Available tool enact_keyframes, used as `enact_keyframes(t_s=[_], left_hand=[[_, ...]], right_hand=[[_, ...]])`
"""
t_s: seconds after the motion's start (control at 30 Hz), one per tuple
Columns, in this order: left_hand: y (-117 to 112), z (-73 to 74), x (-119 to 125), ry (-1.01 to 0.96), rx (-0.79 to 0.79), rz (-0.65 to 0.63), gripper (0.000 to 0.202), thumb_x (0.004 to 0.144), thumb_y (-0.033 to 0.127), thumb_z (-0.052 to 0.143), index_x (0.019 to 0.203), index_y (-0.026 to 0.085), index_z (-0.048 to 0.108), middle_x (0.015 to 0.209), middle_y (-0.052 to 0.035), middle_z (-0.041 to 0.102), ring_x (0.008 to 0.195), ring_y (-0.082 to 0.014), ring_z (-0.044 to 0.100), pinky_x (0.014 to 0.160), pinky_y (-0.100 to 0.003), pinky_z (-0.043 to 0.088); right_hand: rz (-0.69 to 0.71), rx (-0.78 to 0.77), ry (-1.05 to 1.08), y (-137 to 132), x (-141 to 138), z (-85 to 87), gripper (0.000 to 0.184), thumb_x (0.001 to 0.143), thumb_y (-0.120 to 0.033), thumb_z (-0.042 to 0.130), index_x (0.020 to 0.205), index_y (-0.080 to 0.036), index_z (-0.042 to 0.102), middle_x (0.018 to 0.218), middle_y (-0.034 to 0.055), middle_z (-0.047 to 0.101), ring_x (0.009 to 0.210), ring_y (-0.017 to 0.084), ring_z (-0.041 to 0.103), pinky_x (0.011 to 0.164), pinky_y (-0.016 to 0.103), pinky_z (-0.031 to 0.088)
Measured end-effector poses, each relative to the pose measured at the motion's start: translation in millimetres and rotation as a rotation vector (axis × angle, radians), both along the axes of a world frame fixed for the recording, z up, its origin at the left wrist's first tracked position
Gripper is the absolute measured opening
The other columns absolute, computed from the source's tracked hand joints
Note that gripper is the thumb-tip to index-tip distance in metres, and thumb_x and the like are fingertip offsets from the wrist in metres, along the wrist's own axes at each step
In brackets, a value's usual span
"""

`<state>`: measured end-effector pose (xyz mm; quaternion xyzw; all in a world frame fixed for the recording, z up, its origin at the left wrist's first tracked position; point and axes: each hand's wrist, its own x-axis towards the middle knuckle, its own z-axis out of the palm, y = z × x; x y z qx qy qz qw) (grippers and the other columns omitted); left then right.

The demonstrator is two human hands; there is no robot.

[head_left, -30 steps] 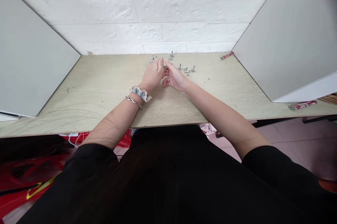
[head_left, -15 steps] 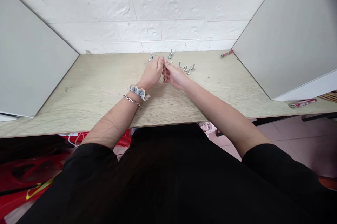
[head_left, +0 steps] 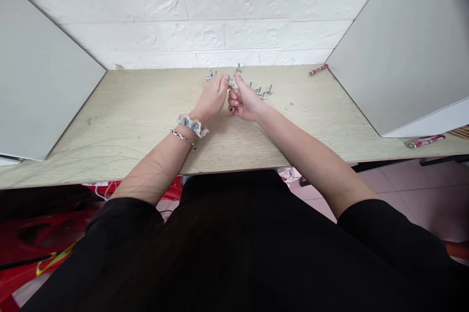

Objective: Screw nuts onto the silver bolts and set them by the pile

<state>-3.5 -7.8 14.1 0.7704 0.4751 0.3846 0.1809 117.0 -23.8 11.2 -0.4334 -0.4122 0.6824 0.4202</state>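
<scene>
My left hand (head_left: 213,97) and my right hand (head_left: 242,100) meet over the far middle of the wooden table (head_left: 128,121). Both are closed, fingertips pinched together on a small metal bolt (head_left: 230,85) held between them. The right hand's fingers are curled into a loose fist. Most of the bolt is hidden by the fingers. Several loose bolts (head_left: 261,91) lie on the table just right of my right hand. A few more bolts (head_left: 210,75) lie behind my left hand near the wall. A scrunchie and a chain bracelet sit on my left wrist.
Grey side panels (head_left: 403,48) stand at the left and right of the table. A white brick wall closes the back. A red pen-like tool (head_left: 317,70) lies at the back right. Another red tool (head_left: 423,141) lies at the right edge. Red things sit under the table at left.
My right hand's fingers have curled from loosely spread into a fist beside the left hand. Both hands stay together on the bolt. The view has tilted slightly.
</scene>
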Motion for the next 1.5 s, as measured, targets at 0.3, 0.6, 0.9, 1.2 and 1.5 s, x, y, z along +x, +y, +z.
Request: enact_keyframes(t_s=[0.3,0.6,0.9,1.2,1.5], left_hand=[[2.9,-2.4,-1.9,0.051,-0.02,-0.031,0.036,0.1,0.043,0.032,0.083,0.02,0.053,0.082,-0.0062,0.058,0.093,-0.0217,0.058,0.088,-0.036,0.043],[-0.9,-3.3,1.1,0.082,0.039,-0.088,0.037,0.101,0.041,0.029,0.081,0.019,0.051,0.083,-0.0067,0.056,0.09,-0.0227,0.059,0.088,-0.043,0.045],[5.5,-6.7,0.4,0.064,0.178,-0.157,0.038,0.1,0.04,0.028,0.082,0.019,0.053,0.092,-0.01,0.058,0.1,-0.0243,0.057,0.097,-0.045,0.044],[21.2,-15.6,-7.4,-0.02,0.194,-0.122,0.046,0.097,0.054,0.025,0.09,0.02,0.055,0.101,-0.0102,0.059,0.109,-0.024,0.055,0.103,-0.044,0.041],[9.3,-9.4,-2.0,0.053,0.206,-0.149,0.047,0.099,0.05,0.02,0.091,0.019,0.055,0.121,-0.0122,0.054,0.114,-0.0227,0.052,0.105,-0.041,0.039]], right_hand=[[0.007,0.05,0.073,-2.9,0.5,3.7,0.034,0.093,-0.047,0.044,0.07,-0.021,0.043,0.054,-0.0048,0.043,0.045,0.009,0.039,0.049,0.022,0.041],[-0.072,-0.069,0.043,3.6,7.1,1.3,0.055,0.084,-0.074,0.037,0.067,-0.022,0.039,0.052,-0.0032,0.043,0.042,0.011,0.041,0.045,0.025,0.041],[0.003,-0.105,-0.012,3.2,8.0,2.2,0.057,0.088,-0.07,0.038,0.058,-0.023,0.026,0.043,-0.0053,0.03,0.04,0.01,0.034,0.044,0.024,0.038],[0.012,0.034,0.119,-2.3,7.3,8.2,0.022,0.091,-0.044,0.051,0.086,-0.022,0.05,0.068,-0.0041,0.054,0.048,0.007,0.046,0.053,0.022,0.044],[0.044,-0.069,-0.024,3.6,4.8,1.6,0.06,0.085,-0.078,0.028,0.065,-0.023,0.041,0.049,-0.0017,0.043,0.043,0.011,0.04,0.043,0.025,0.038]])
